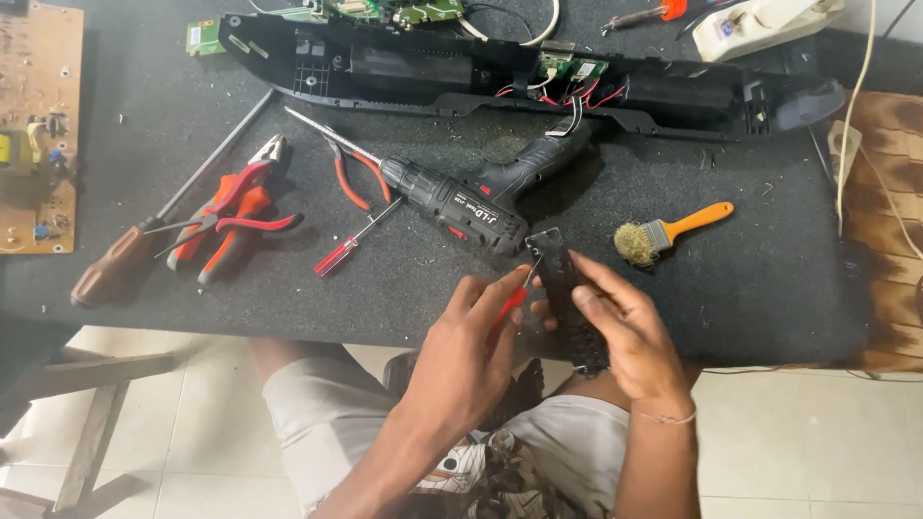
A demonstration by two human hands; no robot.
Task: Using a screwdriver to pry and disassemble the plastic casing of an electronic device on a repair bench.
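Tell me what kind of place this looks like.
Probably a small electronics repair bench. A cordless drill, pliers and screwdrivers lie on a dark mat, beside an opened long black casing with loose wires and a bare circuit board.

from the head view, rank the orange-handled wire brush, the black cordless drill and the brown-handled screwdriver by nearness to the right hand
1. Black cordless drill: just up and left of the right hand, its rear end close to the fingertips.
2. Orange-handled wire brush: up and right of the hand on the dark mat, a little farther off.
3. Brown-handled screwdriver: far left of the mat, clearly farthest.
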